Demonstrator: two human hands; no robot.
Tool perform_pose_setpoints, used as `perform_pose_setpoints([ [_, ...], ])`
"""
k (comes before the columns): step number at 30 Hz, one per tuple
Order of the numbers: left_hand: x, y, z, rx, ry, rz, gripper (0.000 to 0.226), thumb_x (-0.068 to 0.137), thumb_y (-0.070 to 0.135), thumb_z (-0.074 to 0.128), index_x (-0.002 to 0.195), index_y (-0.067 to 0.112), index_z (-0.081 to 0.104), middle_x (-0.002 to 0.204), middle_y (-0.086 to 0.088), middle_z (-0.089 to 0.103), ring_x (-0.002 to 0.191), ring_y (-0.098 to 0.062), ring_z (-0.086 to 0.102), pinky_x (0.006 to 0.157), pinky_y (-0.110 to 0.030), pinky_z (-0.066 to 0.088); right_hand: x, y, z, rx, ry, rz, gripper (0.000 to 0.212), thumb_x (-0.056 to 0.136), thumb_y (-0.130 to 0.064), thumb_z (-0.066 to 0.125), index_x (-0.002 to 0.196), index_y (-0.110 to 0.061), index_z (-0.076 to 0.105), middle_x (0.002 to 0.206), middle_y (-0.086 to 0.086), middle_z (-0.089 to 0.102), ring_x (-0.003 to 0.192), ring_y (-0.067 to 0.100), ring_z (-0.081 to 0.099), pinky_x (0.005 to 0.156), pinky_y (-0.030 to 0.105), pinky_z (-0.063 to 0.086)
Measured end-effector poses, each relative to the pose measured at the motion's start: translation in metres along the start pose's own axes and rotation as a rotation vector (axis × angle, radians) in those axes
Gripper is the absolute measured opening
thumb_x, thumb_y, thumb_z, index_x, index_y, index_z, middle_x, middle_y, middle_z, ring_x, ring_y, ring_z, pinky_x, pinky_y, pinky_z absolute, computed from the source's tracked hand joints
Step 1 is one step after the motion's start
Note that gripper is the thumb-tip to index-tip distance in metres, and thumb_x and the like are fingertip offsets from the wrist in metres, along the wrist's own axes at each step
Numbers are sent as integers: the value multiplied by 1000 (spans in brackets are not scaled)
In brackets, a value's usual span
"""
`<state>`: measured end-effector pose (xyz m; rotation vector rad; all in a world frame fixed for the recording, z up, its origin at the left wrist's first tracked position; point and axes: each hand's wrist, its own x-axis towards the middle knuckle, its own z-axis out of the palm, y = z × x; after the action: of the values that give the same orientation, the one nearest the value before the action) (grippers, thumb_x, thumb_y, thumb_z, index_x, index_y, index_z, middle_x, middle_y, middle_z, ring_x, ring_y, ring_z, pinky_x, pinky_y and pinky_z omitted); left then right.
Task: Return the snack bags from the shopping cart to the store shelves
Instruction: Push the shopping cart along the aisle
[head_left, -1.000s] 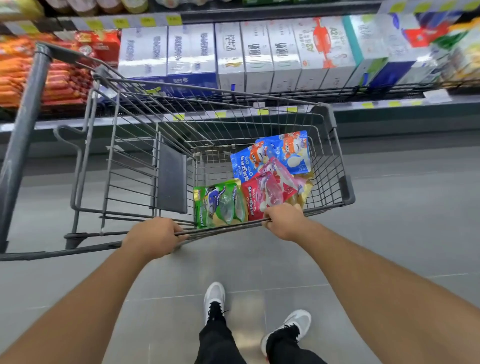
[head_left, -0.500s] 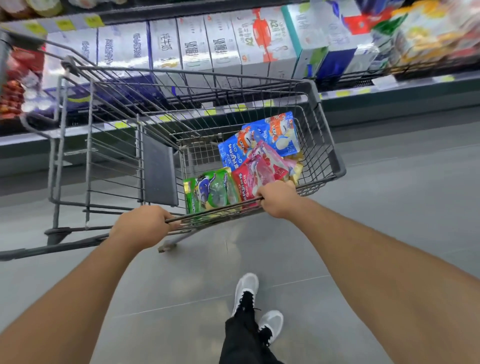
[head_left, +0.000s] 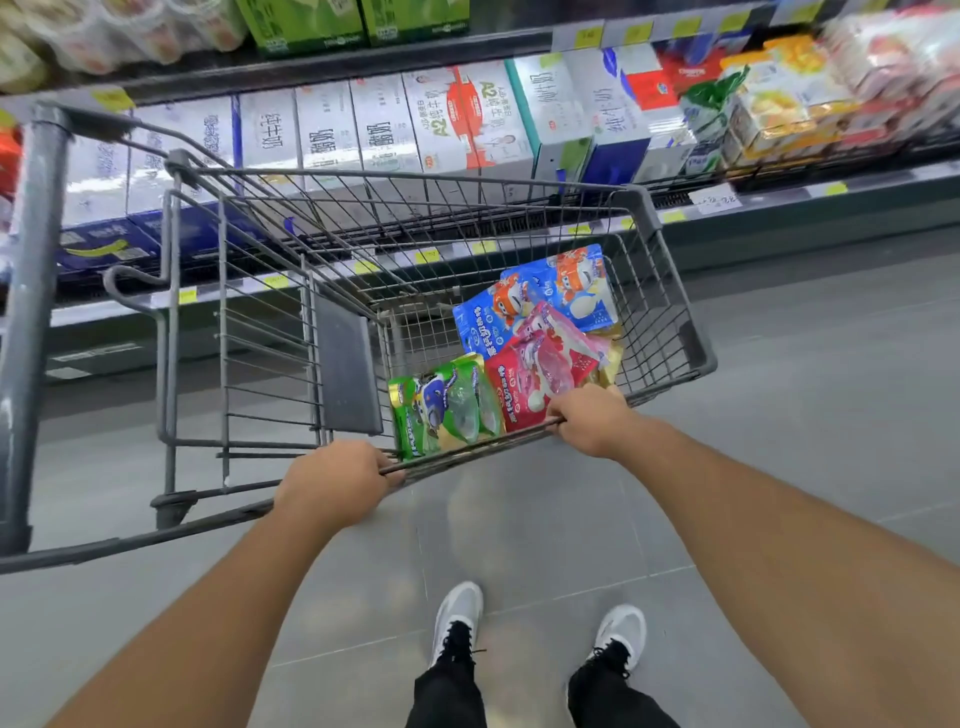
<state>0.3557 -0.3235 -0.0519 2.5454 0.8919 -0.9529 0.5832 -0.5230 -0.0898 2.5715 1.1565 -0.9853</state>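
A grey wire shopping cart (head_left: 670, 270) stands in front of me on the aisle floor. In its basket lie a green snack bag (head_left: 447, 408), a red snack bag (head_left: 540, 376) and a blue snack bag (head_left: 540, 296), with a yellow bag edge (head_left: 613, 358) showing under them. My left hand (head_left: 332, 486) grips the cart's near rail at the left. My right hand (head_left: 592, 421) grips the same rail at the right, just in front of the red bag. The store shelves (head_left: 779, 208) run across the far side of the cart.
White milk cartons (head_left: 384, 130) fill the shelf behind the cart, with blurred packaged goods (head_left: 789, 109) to the right and green boxes (head_left: 301, 21) above. A second cart frame (head_left: 31, 312) stands at the left. My two white shoes (head_left: 457, 618) stand on grey floor tiles.
The cart and my view have moved rightward along the shelf, so the milk cartons have slid left. Both hands keep their grip on the rail. My feet have stepped.
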Motion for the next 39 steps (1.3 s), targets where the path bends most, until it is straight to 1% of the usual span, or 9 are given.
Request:
perform_pose_setpoints([
  [4, 7, 39, -2, -15, -12, -19, 31, 92, 60, 48, 90, 41, 72, 78, 6, 68, 80, -22, 65, 77, -32, 57, -1, 41, -5, 10, -18, -6, 20, 95, -24, 47, 101, -24, 66, 100, -1, 68, 101, 23, 57, 92, 41, 37],
  [6, 8, 59, -3, -32, -18, -34, 36, 92, 60, 48, 71, 36, 65, 71, 9, 65, 77, -21, 64, 74, -31, 55, -1, 61, -8, 3, -32, -20, 20, 95, -24, 47, 102, -22, 66, 100, -1, 68, 101, 23, 58, 91, 41, 39],
  [8, 9, 82, -4, -43, -7, -51, 42, 90, 61, 48, 61, 34, 59, 67, 11, 62, 76, -20, 63, 72, -30, 54, -1, 85, -10, -6, -37, -44, 19, 95, -24, 48, 103, -21, 65, 100, 0, 68, 100, 24, 59, 89, 40, 41],
  [14, 16, 160, -10, -37, 8, -80, 41, 92, 60, 48, 61, 36, 59, 70, 12, 62, 77, -17, 62, 65, -27, 45, -6, 162, -21, -31, -39, -91, 19, 96, -23, 46, 102, -18, 63, 102, 3, 67, 100, 26, 58, 90, 42, 38],
  [18, 20, 207, -11, -28, 15, -76, 32, 93, 59, 47, 88, 40, 72, 78, 15, 68, 79, -13, 63, 68, -26, 50, -11, 208, -28, -36, -50, -85, 19, 97, -26, 46, 103, -18, 62, 105, 4, 66, 104, 26, 57, 93, 43, 38],
  [22, 27, 250, -16, -46, 11, -57, 30, 93, 61, 45, 96, 45, 71, 82, 17, 66, 82, -12, 62, 74, -26, 52, -15, 249, -39, -36, -58, -72, 19, 97, -28, 45, 106, -19, 60, 109, 4, 65, 109, 27, 55, 94, 43, 36],
  [27, 37, 291, -19, -94, -28, -52, 25, 91, 60, 48, 78, 47, 66, 77, 17, 66, 76, -11, 60, 67, -27, 49, -18, 291, -53, -32, -83, -55, 20, 95, -24, 46, 106, -18, 61, 108, 4, 66, 109, 27, 57, 97, 45, 36],
  [34, 38, 312, -27, -119, -16, -45, 30, 92, 59, 46, 70, 41, 56, 80, 13, 64, 84, -13, 63, 68, -27, 47, -18, 309, -59, -26, -75, -55, 20, 94, -22, 49, 106, -21, 65, 108, 1, 66, 111, 24, 53, 101, 45, 33],
  [39, 35, 314, -36, -179, -85, -41, 32, 88, 64, 45, 65, 44, 52, 83, 16, 61, 95, -11, 67, 74, -27, 48, -21, 312, -67, 9, -118, -98, 27, 94, -23, 51, 119, -22, 62, 120, 1, 63, 122, 23, 47, 109, 46, 29],
])
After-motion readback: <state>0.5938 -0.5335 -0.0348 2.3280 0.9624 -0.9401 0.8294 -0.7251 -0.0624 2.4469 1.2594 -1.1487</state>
